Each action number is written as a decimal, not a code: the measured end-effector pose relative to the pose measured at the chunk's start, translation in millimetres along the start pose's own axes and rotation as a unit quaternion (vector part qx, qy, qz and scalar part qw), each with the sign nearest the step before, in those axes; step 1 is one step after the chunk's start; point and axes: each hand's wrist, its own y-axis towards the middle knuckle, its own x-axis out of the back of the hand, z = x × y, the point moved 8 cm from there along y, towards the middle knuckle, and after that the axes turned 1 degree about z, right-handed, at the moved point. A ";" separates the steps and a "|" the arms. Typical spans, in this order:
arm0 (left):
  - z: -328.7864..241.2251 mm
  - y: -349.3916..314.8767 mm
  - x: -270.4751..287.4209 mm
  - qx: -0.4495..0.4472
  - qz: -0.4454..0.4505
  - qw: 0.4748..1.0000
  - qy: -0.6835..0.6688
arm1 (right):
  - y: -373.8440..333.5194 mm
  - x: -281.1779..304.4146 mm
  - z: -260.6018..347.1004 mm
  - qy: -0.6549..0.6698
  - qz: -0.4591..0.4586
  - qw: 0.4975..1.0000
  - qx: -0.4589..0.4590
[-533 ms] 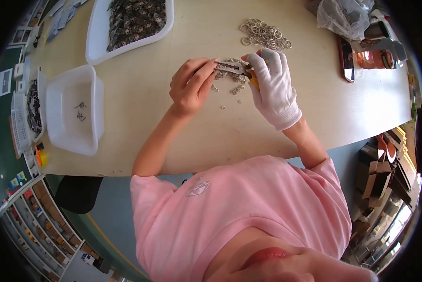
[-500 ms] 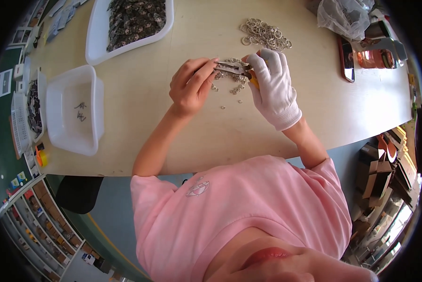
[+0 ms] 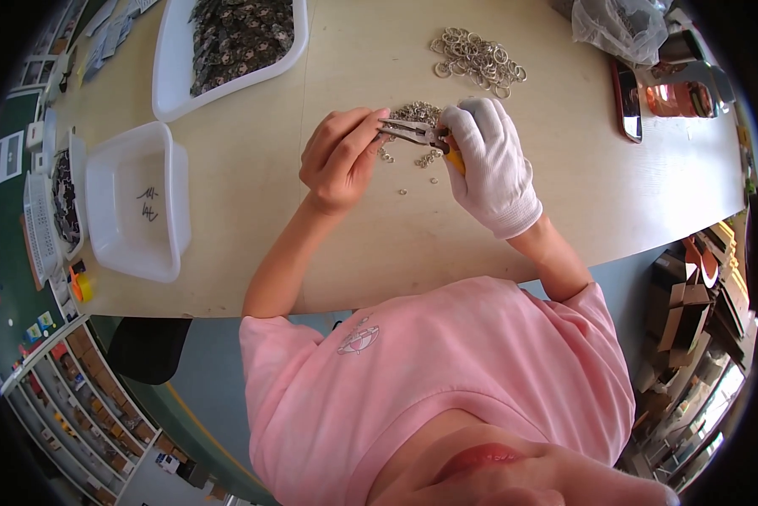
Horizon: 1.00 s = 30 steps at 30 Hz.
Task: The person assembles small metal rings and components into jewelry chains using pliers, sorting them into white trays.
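Observation:
My right hand, in a white glove, is closed around the yellow handles of a pair of pliers. The jaws point left and stand slightly apart. Bare and pinched, my left hand meets the jaw tips with thumb and fingers; whatever small piece it grips is too small to make out. Just behind and under the pliers lies a pile of small metal rings, with a few strays nearer me. Farther back sits a heap of larger metal split rings.
At the far left, a white tub holds many dark printed pieces. A second white tub with handwriting stands nearer. On the right are a phone, a bottle with reddish contents and a clear plastic bag. Cardboard boxes stand beyond the table's right edge.
The pliers have tilted, their jaw tips now angled a little up to the left, and the jaws look wider apart. Both hands have shifted slightly; the view has moved a little.

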 end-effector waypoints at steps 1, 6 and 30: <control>0.0 -0.2 0.2 0.000 0.000 1.000 -0.001 | 0.2 0.3 0.1 0.005 -0.004 1.000 0.003; -0.3 -1.6 -2.1 -0.003 -0.010 1.000 -0.008 | -0.6 4.8 -0.2 0.011 -0.012 1.000 0.004; 44.6 -52.8 270.8 0.360 0.098 0.748 0.549 | 1.5 25.3 -114.3 0.016 0.017 0.993 -0.118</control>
